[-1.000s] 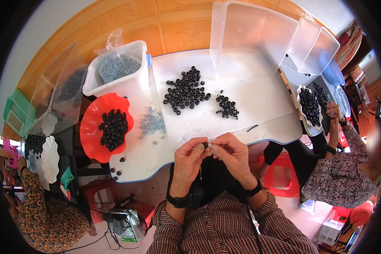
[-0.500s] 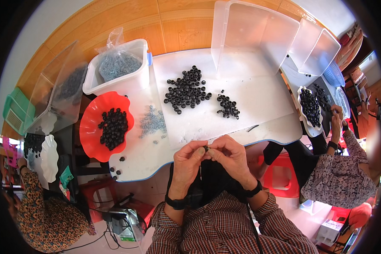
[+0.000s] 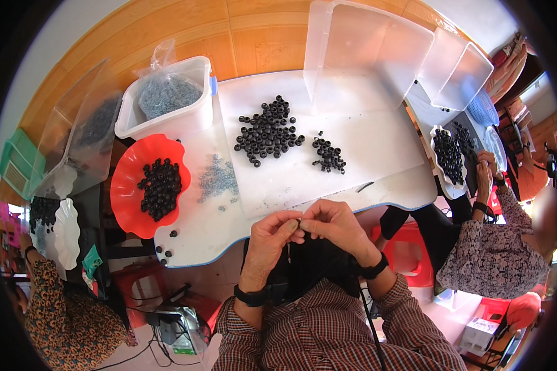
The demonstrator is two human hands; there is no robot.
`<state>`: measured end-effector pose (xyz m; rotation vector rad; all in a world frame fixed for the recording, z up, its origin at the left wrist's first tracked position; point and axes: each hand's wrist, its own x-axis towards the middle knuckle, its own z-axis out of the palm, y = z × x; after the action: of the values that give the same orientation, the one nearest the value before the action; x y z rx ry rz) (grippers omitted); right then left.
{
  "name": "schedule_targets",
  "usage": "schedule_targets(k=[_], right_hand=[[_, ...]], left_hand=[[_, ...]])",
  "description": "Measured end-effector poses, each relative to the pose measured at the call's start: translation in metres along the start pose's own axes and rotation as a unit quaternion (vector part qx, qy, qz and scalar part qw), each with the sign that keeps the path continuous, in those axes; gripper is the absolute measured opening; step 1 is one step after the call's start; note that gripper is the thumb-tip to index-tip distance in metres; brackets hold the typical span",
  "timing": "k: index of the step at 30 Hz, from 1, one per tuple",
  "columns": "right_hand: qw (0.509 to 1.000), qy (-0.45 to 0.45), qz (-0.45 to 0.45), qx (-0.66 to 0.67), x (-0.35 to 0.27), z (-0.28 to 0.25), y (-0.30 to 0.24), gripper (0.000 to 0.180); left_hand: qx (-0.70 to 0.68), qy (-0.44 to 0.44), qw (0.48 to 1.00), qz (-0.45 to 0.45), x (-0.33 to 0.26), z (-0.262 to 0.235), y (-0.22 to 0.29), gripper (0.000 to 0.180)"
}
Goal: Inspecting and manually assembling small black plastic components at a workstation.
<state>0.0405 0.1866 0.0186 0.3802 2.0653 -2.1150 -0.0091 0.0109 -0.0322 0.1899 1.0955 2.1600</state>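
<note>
Near the table's front edge, my left hand (image 3: 270,240) and my right hand (image 3: 335,227) meet fingertip to fingertip. Between their pinched thumbs and fingers sits a small black part (image 3: 299,224), mostly covered, so its exact kind is hidden. Beyond the hands, a large pile of round black parts with holes (image 3: 267,133) lies on a white sheet (image 3: 365,145). To its right is a smaller cluster of little black pieces (image 3: 329,156). On the left, a red scalloped bowl (image 3: 122,207) holds more round black parts. Tiny grey-blue pieces (image 3: 218,177) are scattered beside it.
A white bin (image 3: 133,128) with a bag of grey-blue pieces (image 3: 167,96) stands at the back left. Translucent boxes (image 3: 368,55) stand on their sides at the back right. Loose black parts (image 3: 168,253) lie by the front-left edge. Co-workers sit at both sides.
My fingertips have shifted slightly around the small black part, and less of it shows now. The whole view has moved a little; the piles look the same.
</note>
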Motion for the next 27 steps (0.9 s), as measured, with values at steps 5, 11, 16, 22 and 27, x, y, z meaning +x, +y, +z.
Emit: schedule_targets(k=[5, 11, 16, 22, 27], right_hand=[[0.93, 0.17, -0.182, -0.271, 0.029, -0.017, 0.003, 0.012], [0.796, 0.259, -0.277, -0.472, 0.068, -0.029, 0.011, 0.012], [0.74, 0.229, -0.255, -0.579, 0.076, -0.023, 0.003, 0.017], [0.696, 0.207, -0.276, -0.63, 0.086, -0.03, 0.006, 0.022], [0.813, 0.184, -0.279, -0.477, 0.073, -0.017, -0.002, 0.005]], left_hand=[[-0.064, 0.019, 0.998, -0.009, 0.0, -0.004, -0.004, 0.022], [-0.074, 0.005, 0.997, 0.002, 0.002, -0.003, -0.006, 0.023], [-0.079, 0.014, 0.997, 0.001, -0.001, -0.006, -0.006, 0.023], [-0.068, 0.017, 0.998, 0.001, -0.002, -0.005, -0.006, 0.023], [-0.075, 0.025, 0.997, 0.01, -0.003, -0.006, -0.005, 0.023]])
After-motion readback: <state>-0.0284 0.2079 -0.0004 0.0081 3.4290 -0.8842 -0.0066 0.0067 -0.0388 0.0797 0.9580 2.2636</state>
